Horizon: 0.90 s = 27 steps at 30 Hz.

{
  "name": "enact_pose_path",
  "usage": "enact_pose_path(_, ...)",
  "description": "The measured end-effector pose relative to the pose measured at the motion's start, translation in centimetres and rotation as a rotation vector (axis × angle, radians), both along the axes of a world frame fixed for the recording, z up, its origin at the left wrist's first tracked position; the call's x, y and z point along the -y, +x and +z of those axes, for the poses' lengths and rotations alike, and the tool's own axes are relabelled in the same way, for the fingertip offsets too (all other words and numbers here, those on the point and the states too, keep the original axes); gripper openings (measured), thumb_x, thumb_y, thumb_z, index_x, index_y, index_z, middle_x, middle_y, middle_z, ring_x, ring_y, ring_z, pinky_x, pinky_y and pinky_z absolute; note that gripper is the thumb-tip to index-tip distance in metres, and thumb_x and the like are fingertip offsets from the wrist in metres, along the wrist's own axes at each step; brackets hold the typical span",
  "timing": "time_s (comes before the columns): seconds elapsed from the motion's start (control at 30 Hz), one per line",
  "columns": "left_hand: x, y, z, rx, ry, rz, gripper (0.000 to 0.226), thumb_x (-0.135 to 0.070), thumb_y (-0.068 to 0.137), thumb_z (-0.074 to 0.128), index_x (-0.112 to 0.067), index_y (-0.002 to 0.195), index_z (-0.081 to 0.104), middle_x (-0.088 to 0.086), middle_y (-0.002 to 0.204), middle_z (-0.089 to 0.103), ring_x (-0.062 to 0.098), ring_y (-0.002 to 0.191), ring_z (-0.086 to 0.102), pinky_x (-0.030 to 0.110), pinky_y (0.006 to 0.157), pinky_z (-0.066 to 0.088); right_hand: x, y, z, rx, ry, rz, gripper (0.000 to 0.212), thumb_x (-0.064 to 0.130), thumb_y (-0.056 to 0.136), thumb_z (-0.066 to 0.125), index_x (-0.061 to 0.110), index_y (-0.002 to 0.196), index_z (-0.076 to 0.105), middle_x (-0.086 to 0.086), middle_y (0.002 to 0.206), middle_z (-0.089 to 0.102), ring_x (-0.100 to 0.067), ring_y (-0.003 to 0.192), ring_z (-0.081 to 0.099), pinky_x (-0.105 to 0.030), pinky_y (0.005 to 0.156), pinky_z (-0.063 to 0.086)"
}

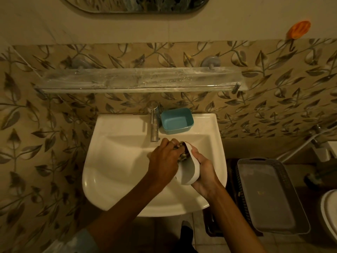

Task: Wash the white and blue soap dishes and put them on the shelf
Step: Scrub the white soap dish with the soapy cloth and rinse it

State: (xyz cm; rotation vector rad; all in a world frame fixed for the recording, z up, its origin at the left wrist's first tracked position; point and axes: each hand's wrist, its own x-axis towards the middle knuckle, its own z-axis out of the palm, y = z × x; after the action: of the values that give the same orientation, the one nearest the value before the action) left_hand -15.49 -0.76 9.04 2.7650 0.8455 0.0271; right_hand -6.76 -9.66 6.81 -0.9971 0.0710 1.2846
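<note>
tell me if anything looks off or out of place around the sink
Nothing is spilled or broken. The glass shelf looks streaked with white residue. The blue soap dish sits upright on the sink ledge beside the tap.

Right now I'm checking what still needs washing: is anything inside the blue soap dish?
The blue soap dish on the sink rim beside the tap looks empty; its near wall hides part of the bottom.

We see a dim, warm yellowish scene; wide-angle bending curves the edges, and dark shadow fills the lower corners.
</note>
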Motion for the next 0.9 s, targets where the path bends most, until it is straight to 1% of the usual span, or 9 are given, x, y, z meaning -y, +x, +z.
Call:
enact_pose_path(0.1,-0.2,0.1,0.1,-0.091,0.054,-0.013,0.045,-0.015,0.082,0.065,-0.019,0.125,0.055,0.003,0.130,0.052,0.024,0.120,0.040,0.033,0.094,0.043,0.2,-0.3,-0.2,-0.009,0.021,-0.006,0.039,0.030,0.095,0.044,0.019,0.131,0.055,-0.015,0.119,0.065,-0.029,0.099,0.063,-0.041,0.079,0.055)
enact_pose_path(0.27,1.6,0.4,0.5,-0.230,-0.123,-0.059,0.054,-0.025,0.063,0.082,-0.017,0.111,0.061,0.004,0.112,0.060,0.024,0.104,0.055,0.037,0.087,0.051,0.7,0.4,-0.8,-0.002,0.025,-0.052,0.037,0.029,0.096,0.044,0.017,0.129,0.056,-0.014,0.102,0.072,-0.027,0.086,0.071,-0.041,0.072,0.059)
enact_pose_path(0.4,2.1,-0.4,0.5,-0.028,-0.466,-0.233,0.018,-0.010,0.077,0.068,-0.014,0.094,0.070,0.006,0.095,0.070,0.018,0.085,0.066,0.035,0.082,0.055,1.1,1.0,-1.3,0.012,-0.001,-0.083,0.041,0.029,0.093,0.050,0.014,0.130,0.056,-0.021,0.122,0.063,-0.033,0.095,0.067,-0.040,0.069,0.059)
enact_pose_path(0.47,0.5,-1.0,1.1,0.040,-0.650,-0.274,0.015,-0.006,0.081,0.064,-0.010,0.094,0.071,0.002,0.093,0.068,0.007,0.081,0.062,0.023,0.082,0.052,1.1,1.0,-1.3,0.000,0.010,-0.046,0.044,0.031,0.091,0.052,0.013,0.131,0.055,-0.022,0.124,0.061,-0.032,0.096,0.065,-0.041,0.073,0.059)
enact_pose_path(0.53,-1.1,-1.8,1.8,0.131,-0.779,-0.173,0.020,-0.006,0.085,0.061,-0.011,0.102,0.070,-0.001,0.093,0.066,0.004,0.082,0.062,0.022,0.084,0.052,0.9,1.1,-1.1,0.018,0.022,-0.019,0.043,0.034,0.087,0.055,0.013,0.124,0.059,-0.020,0.115,0.064,-0.030,0.093,0.066,-0.044,0.082,0.055)
enact_pose_path(0.67,-2.6,-3.7,1.8,0.405,-0.879,0.283,0.022,-0.014,0.094,0.051,-0.016,0.113,0.061,0.004,0.104,0.069,0.019,0.098,0.066,0.046,0.092,0.052,0.4,1.7,-0.6,0.040,-0.017,-0.094,0.050,0.037,0.077,0.062,0.016,0.121,0.057,-0.014,0.105,0.064,-0.026,0.098,0.062,-0.051,0.085,0.054)
enact_pose_path(0.77,-0.8,-3.7,2.2,0.484,-0.819,0.384,0.033,-0.021,0.097,0.044,-0.016,0.129,0.051,0.006,0.117,0.063,0.017,0.101,0.063,0.034,0.087,0.056,-0.3,1.6,-0.7,0.171,-0.119,-0.127,0.062,0.046,0.068,0.072,0.019,0.122,0.058,-0.010,0.107,0.068,-0.022,0.090,0.067,-0.037,0.066,0.058)
enact_pose_path(0.83,1.8,-2.9,2.4,0.493,-0.736,0.372,0.038,-0.019,0.098,0.040,-0.020,0.136,0.043,0.000,0.126,0.051,0.008,0.104,0.056,0.014,0.082,0.051,-1.0,1.1,-1.0,0.223,-0.149,-0.151,0.074,0.055,0.061,0.079,0.019,0.123,0.060,-0.014,0.115,0.068,-0.031,0.099,0.068,-0.046,0.080,0.058)
enact_pose_path(0.9,4.6,-1.9,1.9,0.469,-0.669,0.366,0.045,-0.021,0.099,0.039,-0.028,0.142,0.033,0.000,0.139,0.037,0.008,0.117,0.046,0.015,0.091,0.047,-1.4,0.5,-1.0,0.263,-0.161,-0.200,0.067,0.054,0.064,0.078,0.016,0.118,0.063,-0.016,0.112,0.070,-0.034,0.101,0.068,-0.049,0.086,0.056)
